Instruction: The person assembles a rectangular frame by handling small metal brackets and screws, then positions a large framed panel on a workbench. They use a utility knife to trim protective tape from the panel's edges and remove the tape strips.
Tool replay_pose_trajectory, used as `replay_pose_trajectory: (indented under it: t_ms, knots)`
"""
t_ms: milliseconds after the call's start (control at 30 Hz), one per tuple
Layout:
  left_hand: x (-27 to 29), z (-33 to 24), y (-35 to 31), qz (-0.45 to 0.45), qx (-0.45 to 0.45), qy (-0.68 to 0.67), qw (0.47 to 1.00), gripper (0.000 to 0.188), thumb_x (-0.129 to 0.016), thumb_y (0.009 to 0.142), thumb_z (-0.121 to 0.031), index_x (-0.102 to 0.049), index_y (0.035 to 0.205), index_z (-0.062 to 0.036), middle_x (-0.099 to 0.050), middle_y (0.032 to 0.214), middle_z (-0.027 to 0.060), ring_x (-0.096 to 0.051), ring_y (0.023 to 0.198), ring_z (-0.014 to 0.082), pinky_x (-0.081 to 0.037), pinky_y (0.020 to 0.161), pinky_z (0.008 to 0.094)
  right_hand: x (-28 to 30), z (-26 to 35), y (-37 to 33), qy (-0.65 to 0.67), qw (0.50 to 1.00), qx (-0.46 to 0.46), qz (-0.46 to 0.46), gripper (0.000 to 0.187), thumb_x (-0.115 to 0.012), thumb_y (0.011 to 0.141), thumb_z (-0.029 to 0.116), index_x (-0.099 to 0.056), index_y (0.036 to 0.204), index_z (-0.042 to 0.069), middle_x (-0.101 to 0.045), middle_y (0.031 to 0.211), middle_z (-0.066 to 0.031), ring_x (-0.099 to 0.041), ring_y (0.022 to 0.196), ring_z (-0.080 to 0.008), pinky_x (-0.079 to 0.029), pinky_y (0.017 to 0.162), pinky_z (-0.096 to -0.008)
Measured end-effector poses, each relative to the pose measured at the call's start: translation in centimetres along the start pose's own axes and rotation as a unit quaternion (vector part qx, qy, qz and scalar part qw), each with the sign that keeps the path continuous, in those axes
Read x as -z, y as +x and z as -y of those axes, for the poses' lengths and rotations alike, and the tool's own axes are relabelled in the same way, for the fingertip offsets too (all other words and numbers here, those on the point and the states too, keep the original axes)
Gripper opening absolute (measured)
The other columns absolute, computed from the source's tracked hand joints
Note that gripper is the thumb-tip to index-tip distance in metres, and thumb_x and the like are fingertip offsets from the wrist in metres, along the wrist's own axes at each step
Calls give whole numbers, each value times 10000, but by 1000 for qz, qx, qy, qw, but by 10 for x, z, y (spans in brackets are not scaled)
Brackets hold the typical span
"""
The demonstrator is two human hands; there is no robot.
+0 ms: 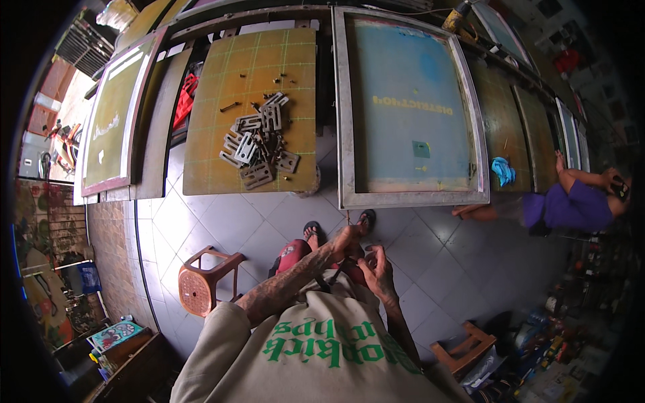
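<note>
My left hand (344, 243) is closed in front of my body, just below the near edge of a screen-printing frame (413, 199). A thin brownish rod (348, 217), too small to name surely, sticks up from its fingers. Right beside it, my right hand (379, 272) has loosely bent fingers with gaps between them, and nothing shows in its grasp. Ahead and to the left, a pile of slotted metal brackets (271, 115) lies on a yellowish board (205, 158) marked with green lines. Several loose screws (230, 107) are scattered around the brackets.
Another screen frame (141, 87) stands at far left. A brown plastic stool (196, 290) is on the tiled floor to my left, a wooden stool (463, 349) behind right. Blue cloth (502, 172) lies on a right-hand board, near another person in purple (581, 205).
</note>
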State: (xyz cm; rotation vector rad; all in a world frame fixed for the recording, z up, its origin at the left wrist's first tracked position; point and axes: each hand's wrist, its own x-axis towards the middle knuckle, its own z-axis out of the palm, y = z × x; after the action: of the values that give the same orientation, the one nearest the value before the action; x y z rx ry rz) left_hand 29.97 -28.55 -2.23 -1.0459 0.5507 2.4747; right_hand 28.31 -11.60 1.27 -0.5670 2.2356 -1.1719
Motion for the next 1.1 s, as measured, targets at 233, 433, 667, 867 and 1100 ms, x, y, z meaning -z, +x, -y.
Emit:
replay_pose_trajectory:
  t_ms: [233,433,667,867,1100]
  knots:
    - [24,-9,5,272,69,-136,950,221,-522,885,-201,-416,692,-188,-253,554,-79,-264,477,82,-288,515,264,26,-44,21,188,894,-186,361,305,-648,899,232,-573,1108,21,-689,942,-87,-657,797,-177,-525,687,-321]
    - [11,4,-6,-115,-94,135,980,425,-605,860,-355,-585,1180,-77,-547,1062,76,-559,965,205,-446,868,338,15,73,-11,-272,958,-59,73,613,-714,792,288,-439,1304,93,-661,807,-226,-640,748,-456,-529,672,-473]
    - [16,3,9,-38,-89,142,985,319,-548,885,-333,-587,1096,-97,-469,774,-26,-421,667,96,-361,583,278,0,73,-23,97,981,-39,164,536,-653,891,258,-390,1314,59,-329,1295,-190,-595,953,-215,-505,676,-290]
    - [24,-10,7,256,53,-138,955,281,-548,854,-198,-357,647,-200,-253,558,-88,-239,463,76,-228,450,264,-3,-21,5,145,985,-56,73,247,-557,965,233,-561,1131,50,-606,974,-69,-568,820,-83,-450,749,-234]
    - [0,-16,-26,28,-82,54,995,224,-586,880,-272,-513,771,-90,-440,693,-35,-464,621,127,-413,621,282,6,-10,2,103,951,-136,256,212,-637,903,122,-604,1074,0,-684,857,-63,-637,774,-81,-502,668,-238]
